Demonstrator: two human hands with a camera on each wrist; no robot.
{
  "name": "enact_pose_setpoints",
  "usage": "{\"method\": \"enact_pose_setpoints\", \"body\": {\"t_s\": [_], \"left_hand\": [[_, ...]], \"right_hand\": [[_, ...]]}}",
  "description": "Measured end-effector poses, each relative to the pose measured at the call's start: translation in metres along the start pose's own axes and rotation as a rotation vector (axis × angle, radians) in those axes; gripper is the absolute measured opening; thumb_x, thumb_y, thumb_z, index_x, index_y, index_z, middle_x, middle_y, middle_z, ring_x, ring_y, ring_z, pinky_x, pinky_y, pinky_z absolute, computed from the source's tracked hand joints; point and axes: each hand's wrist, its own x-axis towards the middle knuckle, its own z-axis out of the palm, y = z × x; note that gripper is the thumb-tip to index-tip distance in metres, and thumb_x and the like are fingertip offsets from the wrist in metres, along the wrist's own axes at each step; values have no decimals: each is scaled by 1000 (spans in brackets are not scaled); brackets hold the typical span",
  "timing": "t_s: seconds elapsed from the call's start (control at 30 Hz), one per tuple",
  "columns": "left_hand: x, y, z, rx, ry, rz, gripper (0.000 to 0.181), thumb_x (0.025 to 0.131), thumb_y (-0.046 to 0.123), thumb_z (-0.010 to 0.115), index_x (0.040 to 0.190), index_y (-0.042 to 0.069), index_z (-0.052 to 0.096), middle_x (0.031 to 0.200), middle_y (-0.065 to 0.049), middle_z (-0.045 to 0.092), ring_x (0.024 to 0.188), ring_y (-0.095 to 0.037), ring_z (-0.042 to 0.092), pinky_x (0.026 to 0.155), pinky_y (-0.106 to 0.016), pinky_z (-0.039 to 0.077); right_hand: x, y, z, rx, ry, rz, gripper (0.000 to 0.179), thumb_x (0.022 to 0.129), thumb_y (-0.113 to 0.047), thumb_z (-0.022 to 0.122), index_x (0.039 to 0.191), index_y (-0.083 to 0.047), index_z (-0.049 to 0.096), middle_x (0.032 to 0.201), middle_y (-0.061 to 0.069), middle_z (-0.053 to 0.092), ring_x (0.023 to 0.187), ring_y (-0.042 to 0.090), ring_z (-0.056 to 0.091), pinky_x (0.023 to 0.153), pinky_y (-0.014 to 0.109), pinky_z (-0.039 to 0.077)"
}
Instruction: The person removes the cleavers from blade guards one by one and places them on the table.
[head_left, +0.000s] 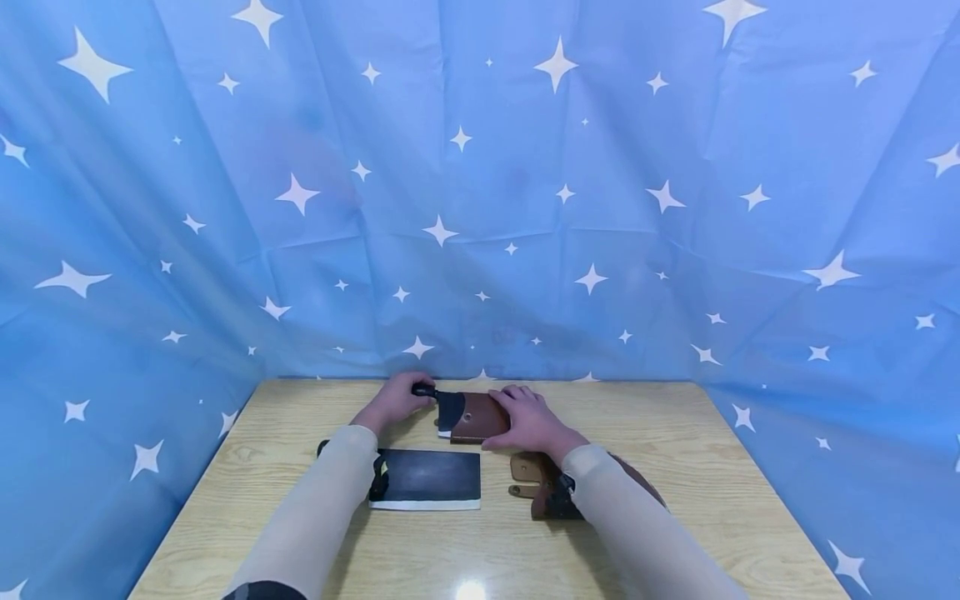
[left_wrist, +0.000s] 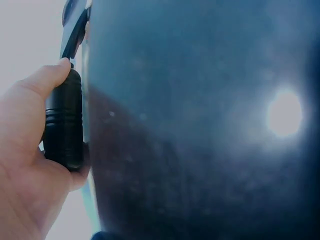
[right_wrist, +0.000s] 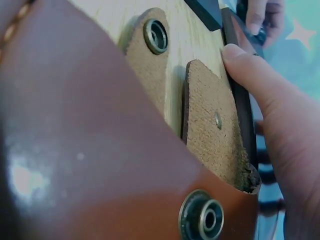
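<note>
A cleaver with a dark blade (head_left: 450,412) lies partly inside a brown leather sheath (head_left: 472,418) at the back of the table. My left hand (head_left: 397,398) grips its ribbed black handle (left_wrist: 65,120), thumb along one side. Over the sheath's right end, my right hand (head_left: 528,421) holds it across its width, the thumb (right_wrist: 245,65) at the near edge. Nearer me, below the left hand, lies a second, broad cleaver (head_left: 427,477), its handle largely hidden by my left sleeve. Its dark blade fills much of the left wrist view.
Another brown leather sheath (head_left: 551,500), with snap straps (right_wrist: 202,110), lies under my right forearm, partly covered by the sleeve. The wooden table (head_left: 690,483) ends at the back against a blue curtain (head_left: 510,167) with white stars.
</note>
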Motion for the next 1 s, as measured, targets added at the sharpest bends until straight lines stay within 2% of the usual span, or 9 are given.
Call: {"method": "enact_pose_setpoints", "body": {"t_s": [0.23, 0.4, 0.53, 0.73, 1.0], "left_hand": [[1, -1, 2, -25, 30, 48, 30, 101, 15, 83, 129, 5, 77, 124, -10, 73, 117, -30, 69, 104, -51, 56], [-2, -1, 2, -49, 38, 42, 34, 102, 17, 82, 133, 5, 76, 128, -10, 72, 116, -29, 69, 100, -50, 58], [-2, 3, 0, -79, 57, 42, 30, 101, 17, 83, 129, 8, 77, 124, -10, 73, 113, -29, 70, 98, -50, 59], [-2, 5, 1, -48, 117, 34, 28, 98, 18, 85, 125, 10, 79, 120, -6, 74, 110, -26, 69, 96, -48, 59], [-6, 17, -2, 7, 199, 47, 22, 90, 18, 86, 111, 15, 80, 109, -2, 75, 100, -22, 68, 90, -46, 59]], "right_hand": [[-4, -1, -8, -35, 21, -28, 116, 82, -83, 79, 171, -16, 43, 162, 15, 49, 152, 42, 41, 123, 67, 31], [-7, 1, -12, -38, 33, -50, 123, 79, -87, 79, 171, -15, 41, 162, 16, 48, 153, 44, 40, 124, 68, 29], [-8, 2, -17, -47, 67, -65, 124, 77, -85, 82, 171, -15, 42, 161, 15, 49, 151, 42, 41, 125, 67, 28], [-10, -1, -21, -63, 105, -87, 116, 83, -82, 79, 170, -14, 45, 158, 13, 50, 145, 36, 44, 123, 63, 33], [-17, -8, -30, -77, 134, -71, 117, 80, -88, 76, 169, -18, 47, 158, 11, 50, 143, 33, 43, 119, 57, 39]]}}
